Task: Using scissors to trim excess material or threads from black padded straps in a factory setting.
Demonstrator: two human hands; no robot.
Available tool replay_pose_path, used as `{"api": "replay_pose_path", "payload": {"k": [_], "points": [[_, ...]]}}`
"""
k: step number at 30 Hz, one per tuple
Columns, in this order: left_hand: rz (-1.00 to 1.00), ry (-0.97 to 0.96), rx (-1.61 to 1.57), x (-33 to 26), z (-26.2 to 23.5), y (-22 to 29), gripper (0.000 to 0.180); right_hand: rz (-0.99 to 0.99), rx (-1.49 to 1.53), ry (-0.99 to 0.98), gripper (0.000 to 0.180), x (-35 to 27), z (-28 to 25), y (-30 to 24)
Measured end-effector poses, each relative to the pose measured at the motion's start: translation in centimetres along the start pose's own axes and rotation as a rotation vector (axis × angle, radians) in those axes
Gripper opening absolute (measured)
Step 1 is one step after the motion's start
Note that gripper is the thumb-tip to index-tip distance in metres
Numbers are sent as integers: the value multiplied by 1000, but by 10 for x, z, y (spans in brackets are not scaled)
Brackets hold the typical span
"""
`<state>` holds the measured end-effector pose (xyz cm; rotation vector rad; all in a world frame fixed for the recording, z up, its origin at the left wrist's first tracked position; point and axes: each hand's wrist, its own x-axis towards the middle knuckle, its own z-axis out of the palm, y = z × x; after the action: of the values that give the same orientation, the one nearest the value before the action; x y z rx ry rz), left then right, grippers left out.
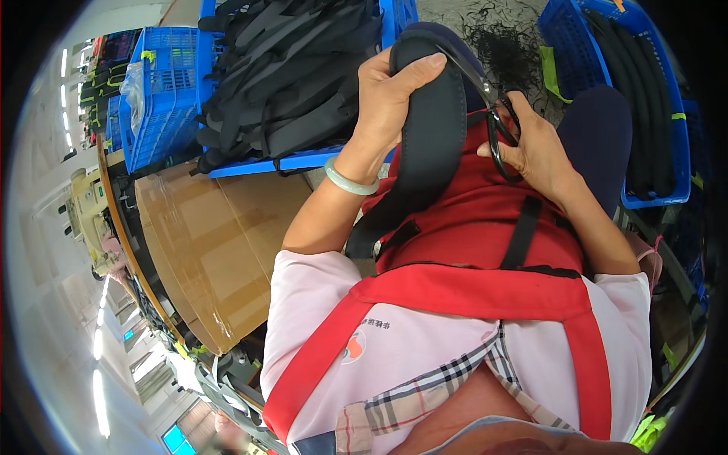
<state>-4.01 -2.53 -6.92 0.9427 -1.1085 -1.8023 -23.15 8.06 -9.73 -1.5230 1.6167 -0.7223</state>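
A black padded strap (431,129) with stitching along its edges curves over my lap and the red apron (485,227). My left hand (394,89) grips the strap near its far bend, with the thumb pressed on top. In my right hand (537,148) is a pair of scissors (489,95) with dark handles, the fingers and thumb through the loops. The blades point to the far left and reach the strap's right edge, close to my left thumb. Whether the blades are parted is hard to see.
A blue crate (250,168) heaped with black straps stands ahead to the left, beside another blue crate (163,98). To the right, a blue crate (652,202) holds long black padded pieces. Black scraps (516,53) litter the floor ahead. Cardboard (212,250) lies at my left.
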Motion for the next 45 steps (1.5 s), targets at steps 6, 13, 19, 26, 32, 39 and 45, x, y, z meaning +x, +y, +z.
{"api": "replay_pose_path", "payload": {"k": [6,13,19,26,32,39,45], "points": [[14,-45,10,0,-1,-1,11,89,53,-73,52,3,-10,-4],[14,-150,93,0,6,-2,11,58,-61,-72,50,-3,-33,-3],[-39,-195,103,-2,10,-2,13,53,-92,-62,51,-10,-46,-7],[-44,-218,130,-5,11,-2,13,68,-79,-121,52,-10,-55,0],[-31,-230,138,-8,17,-1,12,44,-156,-68,57,-15,-56,-11],[-23,-229,134,-8,15,-5,11,39,-53,-151,52,-14,-51,3],[-54,-234,108,-9,13,-6,11,-23,120,-154,45,-15,-48,17]]}}
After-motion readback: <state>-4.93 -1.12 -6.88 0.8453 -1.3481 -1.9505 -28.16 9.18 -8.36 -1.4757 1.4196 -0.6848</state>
